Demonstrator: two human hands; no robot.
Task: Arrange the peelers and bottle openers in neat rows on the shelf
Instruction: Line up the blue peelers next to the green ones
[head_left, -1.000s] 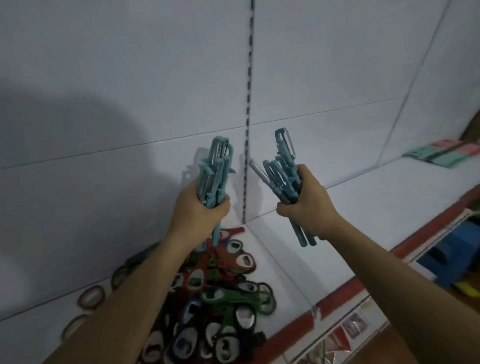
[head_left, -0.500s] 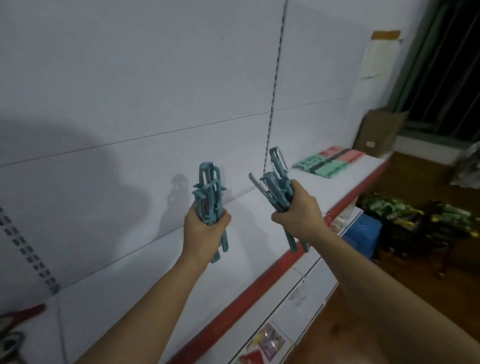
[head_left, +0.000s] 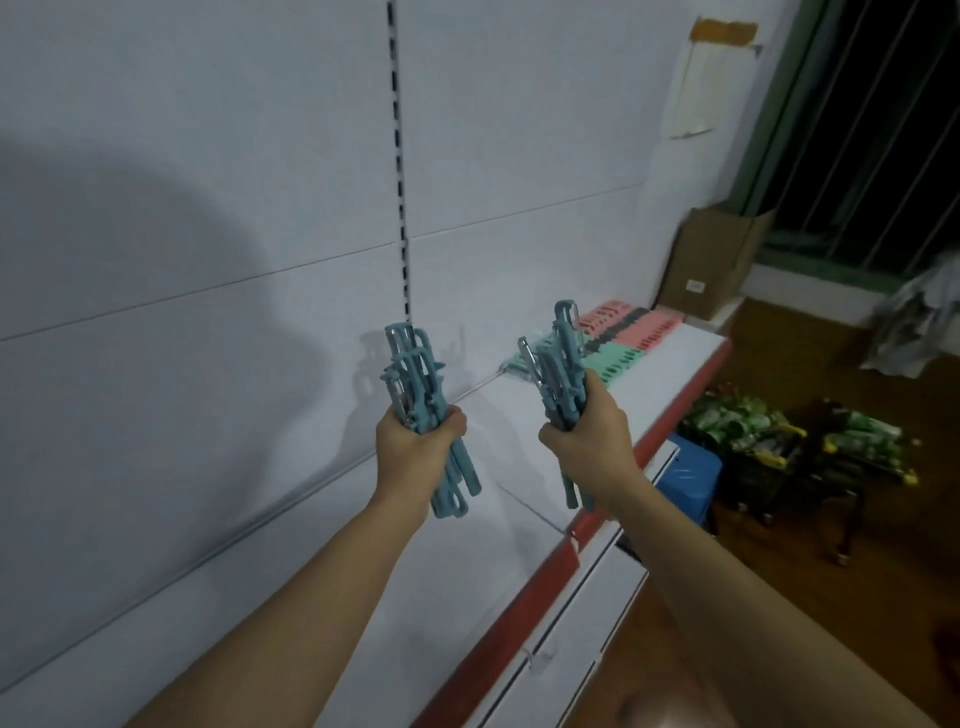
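My left hand grips an upright bundle of several teal peelers, their handles sticking out below my fist. My right hand holds a second bundle of teal peelers, also upright, blades up. Both hands hover side by side above the white shelf with its red front edge. At the shelf's far right end lie flat rows of pink, dark and mint green items. No bottle openers are in view.
A white back panel with a slotted upright rises behind the shelf. A cardboard box stands past the shelf's far end. A blue stool and crates of green packets sit on the brown floor to the right.
The view has swung right along the shelf. The pile of bottle openers has dropped out of sight on the left, and the pink and green rows are nearer. Both hands keep their peeler bundles.
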